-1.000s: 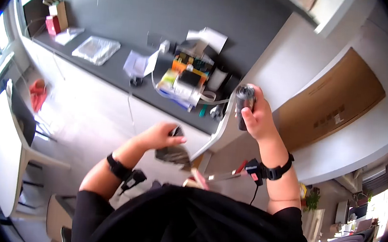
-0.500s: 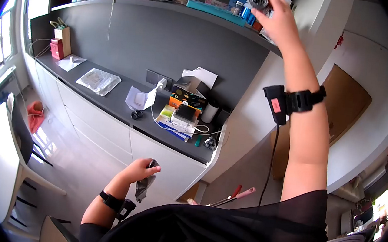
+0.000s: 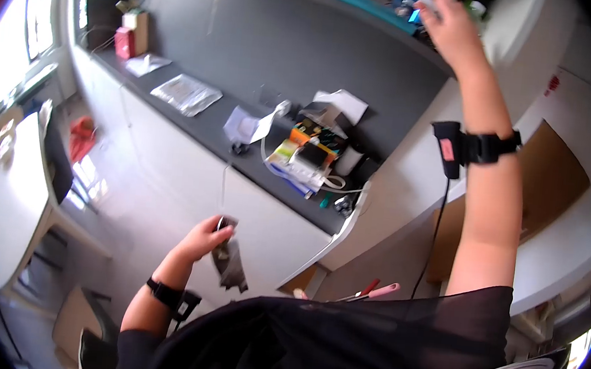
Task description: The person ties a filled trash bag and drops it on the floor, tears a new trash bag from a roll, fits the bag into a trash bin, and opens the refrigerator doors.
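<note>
My left hand (image 3: 199, 238) is closed on a dark, crumpled plastic bag (image 3: 230, 262), which hangs down in front of the white cabinet. My right hand (image 3: 452, 30) is raised to the upper shelf at the top right, fingers spread and apart. Nothing shows between its fingers, and the dark cylinder is no longer visible. Beside this hand, on the shelf, are a long teal box (image 3: 373, 10) and small blue items.
The dark counter (image 3: 209, 123) holds a plastic packet (image 3: 187, 94), papers, an orange-black box (image 3: 314, 141), cables and a red box (image 3: 125, 43). A white table (image 3: 12, 207) and chairs stand at left. Brown cardboard (image 3: 555, 181) leans at right.
My right hand has risen to the shelf and let go of the dark cylinder it held. My left hand still holds the bag, now hanging lower. The camera view has shifted.
</note>
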The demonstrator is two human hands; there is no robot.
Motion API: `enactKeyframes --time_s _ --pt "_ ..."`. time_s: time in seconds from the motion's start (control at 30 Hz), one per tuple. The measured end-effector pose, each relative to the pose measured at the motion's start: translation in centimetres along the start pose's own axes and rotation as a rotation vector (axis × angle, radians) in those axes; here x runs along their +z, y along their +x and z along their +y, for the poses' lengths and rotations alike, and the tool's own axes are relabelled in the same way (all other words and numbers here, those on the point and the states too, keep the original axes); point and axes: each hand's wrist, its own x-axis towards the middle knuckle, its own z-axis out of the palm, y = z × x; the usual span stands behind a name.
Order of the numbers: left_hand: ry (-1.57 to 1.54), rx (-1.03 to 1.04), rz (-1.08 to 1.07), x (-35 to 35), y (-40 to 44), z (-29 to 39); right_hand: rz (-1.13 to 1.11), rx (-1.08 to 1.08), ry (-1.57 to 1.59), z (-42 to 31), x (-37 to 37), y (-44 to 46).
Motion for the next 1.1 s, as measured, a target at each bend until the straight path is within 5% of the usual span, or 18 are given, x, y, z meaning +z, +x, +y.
enactKeyframes --time_s 0.07,0.13,0.4,0.57,0.67,0.77,0.83,0.9,1.07,1.1 --pt "-0.154 0.184 0.06 0.7 -0.9 0.5 0.198 -0.16 0.278 -5.0 -3.8 -1.5" --pt "-0.159 0.257 0.107 1.6 -2.3 2.6 0.162 -0.233 0.727 -10.1 -5.1 -5.1" --pt "-0.473 0.332 0.21 8.1 -11.9 7.7 -0.984 0.072 1.484 -26.2 -4.0 -26.6" --pt "-0.354 0.312 0.472 12.0 -22.8 8.2 -1.186 -0.038 1.838 -29.2 -5.7 -31.9" --pt "-0.139 0.3 0.748 13.7 -29.1 8.0 -1.407 0.213 2.133 -32.1 -7.9 -34.0" --pt "-0.052 0.135 0.973 15.6 -36.3 7.7 -1.457 0.032 2.018 -35.2 -11.5 -33.9" --pt "-0.115 0.061 1.112 17.5 -40.8 7.6 -1.35 -0.306 1.984 -38.1 -13.9 -34.0" --pt "-0.066 0.239 1.118 19.0 -44.3 7.7 -1.357 -0.555 1.953 -41.3 -15.5 -34.7" --pt "-0.189 0.537 1.14 21.1 -56.7 7.1 -1.631 -0.772 1.964 -47.6 -22.8 -35.8" --pt "-0.193 0.565 1.161 21.5 -59.2 7.0 -1.529 -0.922 1.998 -49.1 -24.4 -36.2"
